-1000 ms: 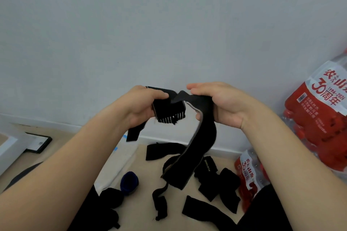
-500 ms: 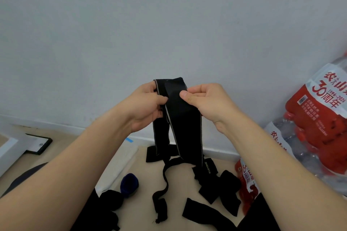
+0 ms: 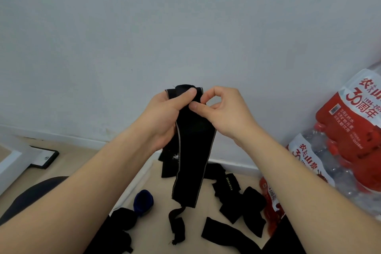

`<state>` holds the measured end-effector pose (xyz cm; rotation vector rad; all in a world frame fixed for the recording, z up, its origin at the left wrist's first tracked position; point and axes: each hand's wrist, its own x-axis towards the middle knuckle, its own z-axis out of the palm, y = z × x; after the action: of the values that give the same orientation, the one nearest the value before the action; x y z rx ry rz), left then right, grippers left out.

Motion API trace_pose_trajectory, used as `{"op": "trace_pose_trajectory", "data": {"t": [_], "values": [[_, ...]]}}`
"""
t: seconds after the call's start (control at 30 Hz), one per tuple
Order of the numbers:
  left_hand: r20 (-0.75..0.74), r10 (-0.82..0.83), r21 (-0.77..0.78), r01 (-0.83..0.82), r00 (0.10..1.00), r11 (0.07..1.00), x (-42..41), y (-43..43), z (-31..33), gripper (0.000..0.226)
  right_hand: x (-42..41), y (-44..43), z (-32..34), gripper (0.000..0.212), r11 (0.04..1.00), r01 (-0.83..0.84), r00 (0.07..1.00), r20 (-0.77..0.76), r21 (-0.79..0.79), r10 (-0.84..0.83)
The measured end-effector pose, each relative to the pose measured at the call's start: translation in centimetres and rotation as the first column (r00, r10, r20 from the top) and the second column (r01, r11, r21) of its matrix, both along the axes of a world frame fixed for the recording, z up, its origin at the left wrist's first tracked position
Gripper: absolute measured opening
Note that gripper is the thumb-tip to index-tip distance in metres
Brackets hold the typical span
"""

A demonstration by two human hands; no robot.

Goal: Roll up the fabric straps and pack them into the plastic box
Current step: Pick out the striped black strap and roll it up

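Starting the roll at the top end of a black strap, held up in front of the wall

Left hand [image 3: 165, 117] and right hand [image 3: 224, 113] both pinch the top of the black strap [image 3: 191, 161]; its tail hangs free above the loose straps [image 3: 233, 198] on the floor, with a blue roll [image 3: 143, 202] below and left of it. Next, I reckon, the fingers must turn that end over tightly, edges kept square. Plenty of air around the strap; water-bottle packs [image 3: 350, 140] crowd its right. No plastic box in sight
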<state>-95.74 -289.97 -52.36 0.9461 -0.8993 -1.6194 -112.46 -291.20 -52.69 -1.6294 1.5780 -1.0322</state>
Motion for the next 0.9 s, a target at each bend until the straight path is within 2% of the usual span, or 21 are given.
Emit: {"op": "trace_pose_trajectory", "data": {"t": [0.07,0.13,0.23,0.3,0.4,0.5,0.57,0.63,0.7,0.8,0.9], "values": [[-0.049,0.057,0.036,-0.056,0.997,0.998,-0.2,-0.2,-0.2,0.033,0.5,0.2,-0.2,0.047,0.999,0.045,0.996,-0.075,-0.013,-0.046],[-0.084,0.032,0.039,-0.029,0.996,0.999,0.1,-0.5,0.0,0.035,1.1,0.6,-0.2,0.052,1.000,0.006,0.985,-0.174,0.017,-0.003],[-0.084,0.010,0.030,-0.007,0.996,1.000,0.6,-0.9,0.0,0.039,1.4,0.7,-0.2,0.046,0.986,-0.159,0.975,-0.149,0.053,0.165],[-0.097,0.032,0.048,-0.027,0.995,0.998,0.7,-1.1,-0.1,0.034,1.5,0.8,-0.3,0.047,0.985,-0.171,0.977,-0.126,0.031,0.173],[-0.141,0.023,0.068,-0.014,0.990,0.998,0.9,-1.3,-0.2,0.026,2.1,1.1,-0.7,0.029,0.990,-0.143,0.976,-0.165,-0.002,0.141],[-0.159,0.018,0.072,-0.006,0.987,0.997,0.8,-1.4,-0.3,0.033,2.2,1.1,-0.5,0.020,0.982,-0.190,0.970,-0.151,0.012,0.190],[-0.149,0.076,0.077,-0.065,0.986,0.995,0.8,-1.5,-0.5,0.033,2.0,1.2,0.0,0.016,0.969,-0.240,0.961,-0.125,0.058,0.246],[-0.125,0.151,0.112,-0.138,0.981,0.984,0.7,-1.7,-0.7,0.031,2.1,1.4,0.4,0.018,0.948,-0.297,0.947,-0.095,0.113,0.308],[-0.080,0.191,0.169,-0.175,0.978,0.970,0.5,-1.8,-0.9,0.036,2.4,1.8,0.8,0.027,0.937,-0.324,0.928,-0.148,0.128,0.341],[-0.053,0.204,0.248,-0.185,0.978,0.951,0.2,-1.8,-1.0,0.032,3.0,1.9,1.1,0.051,0.952,-0.281,0.909,-0.286,0.118,0.304],[-0.033,0.187,0.280,-0.171,0.982,0.945,0.3,-1.9,-0.8,0.031,3.2,1.6,1.2,0.055,0.969,-0.222,0.930,-0.276,0.108,0.243]]}}
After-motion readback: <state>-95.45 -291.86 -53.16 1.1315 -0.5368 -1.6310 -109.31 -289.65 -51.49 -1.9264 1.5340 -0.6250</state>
